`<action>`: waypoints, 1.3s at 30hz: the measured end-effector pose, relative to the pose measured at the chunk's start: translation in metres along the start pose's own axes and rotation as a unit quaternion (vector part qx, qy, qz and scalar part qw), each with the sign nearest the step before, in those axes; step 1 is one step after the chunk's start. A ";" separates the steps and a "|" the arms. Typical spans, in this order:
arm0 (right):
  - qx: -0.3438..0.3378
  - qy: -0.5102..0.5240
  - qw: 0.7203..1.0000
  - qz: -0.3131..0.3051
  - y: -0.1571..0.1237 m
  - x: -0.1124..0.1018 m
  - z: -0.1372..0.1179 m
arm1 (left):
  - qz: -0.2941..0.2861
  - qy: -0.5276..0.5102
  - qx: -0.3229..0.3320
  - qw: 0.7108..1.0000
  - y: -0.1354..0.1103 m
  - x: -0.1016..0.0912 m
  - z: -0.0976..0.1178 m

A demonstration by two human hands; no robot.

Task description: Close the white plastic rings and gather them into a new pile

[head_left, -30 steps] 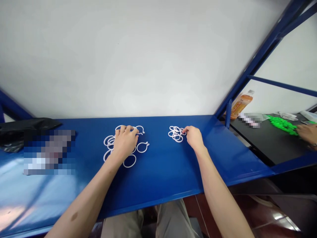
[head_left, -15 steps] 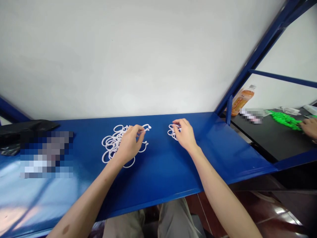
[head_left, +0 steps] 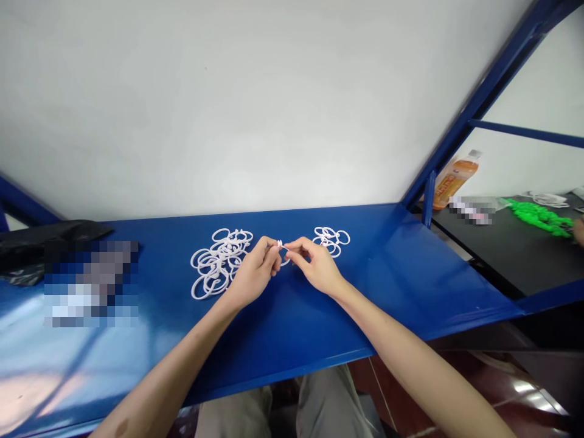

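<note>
My left hand (head_left: 255,274) and my right hand (head_left: 316,266) meet over the middle of the blue table (head_left: 292,328). Both pinch one white plastic ring (head_left: 281,248) between their fingertips, just above the surface. A large heap of white rings (head_left: 219,261) lies on the table to the left of my left hand. A smaller cluster of white rings (head_left: 332,239) lies behind my right hand.
A black bag (head_left: 41,240) lies at the far left by a blurred patch. Right of the blue frame post (head_left: 426,198) a black table (head_left: 502,249) carries an orange bottle (head_left: 454,176) and green parts (head_left: 538,216). Another person's hand (head_left: 579,231) shows at the right edge.
My left hand lifted a ring off the large heap and moved right. My right hand left the small cluster and came left, meeting it on the ring.
</note>
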State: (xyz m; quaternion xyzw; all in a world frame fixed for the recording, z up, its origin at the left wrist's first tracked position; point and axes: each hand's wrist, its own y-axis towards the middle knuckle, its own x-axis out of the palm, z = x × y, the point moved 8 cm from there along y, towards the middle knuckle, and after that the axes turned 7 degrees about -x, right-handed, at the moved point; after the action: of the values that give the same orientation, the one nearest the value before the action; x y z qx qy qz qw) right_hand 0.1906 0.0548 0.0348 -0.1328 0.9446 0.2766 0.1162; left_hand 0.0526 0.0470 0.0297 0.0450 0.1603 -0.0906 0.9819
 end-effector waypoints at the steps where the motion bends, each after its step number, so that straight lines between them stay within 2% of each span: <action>1: -0.009 -0.011 1.000 0.000 0.000 0.000 -0.003 | 0.001 0.011 0.005 1.000 -0.001 0.000 0.000; 9: -0.105 -0.112 0.987 -0.035 -0.006 0.003 -0.021 | -0.032 0.081 0.048 0.995 -0.008 0.000 0.011; 13: -0.124 -0.176 0.976 -0.024 -0.001 -0.005 -0.017 | -0.008 0.151 0.078 0.985 -0.004 -0.002 0.014; 16: -0.108 -0.270 0.955 0.057 0.005 -0.040 -0.010 | 0.043 0.261 0.124 0.956 -0.001 -0.009 0.017; 19: -0.019 -0.368 0.918 0.150 0.005 -0.091 0.006 | 0.060 0.374 0.152 0.913 -0.001 -0.013 0.013; 21: 0.049 -0.421 0.893 0.152 0.004 -0.113 0.020 | 0.055 0.422 0.154 0.892 0.000 -0.015 0.006; 23: 0.090 -0.448 0.879 0.133 0.002 -0.122 0.030 | 0.052 0.447 0.151 0.880 0.001 -0.016 -0.002; 28: 0.109 -0.476 0.866 0.109 0.000 -0.118 0.038 | 0.043 0.462 0.144 0.874 0.002 -0.013 -0.012; 34: 0.104 -0.492 0.855 0.124 0.000 -0.119 0.033 | 0.061 0.452 0.143 0.878 0.004 -0.014 -0.007; 37: 0.052 -0.474 0.867 0.144 0.003 -0.111 0.017 | 0.081 0.414 0.131 0.897 0.004 -0.018 0.000; 39: 0.007 -0.425 0.895 0.137 0.006 -0.094 0.005 | 0.092 0.377 0.122 0.913 0.003 -0.020 0.006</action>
State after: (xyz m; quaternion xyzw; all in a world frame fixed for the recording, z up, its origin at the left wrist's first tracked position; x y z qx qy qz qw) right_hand 0.2779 0.0802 0.0615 0.1289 0.8158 0.3134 0.4687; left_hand 0.0366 0.0525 0.0415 0.2098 0.5015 0.0053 0.8393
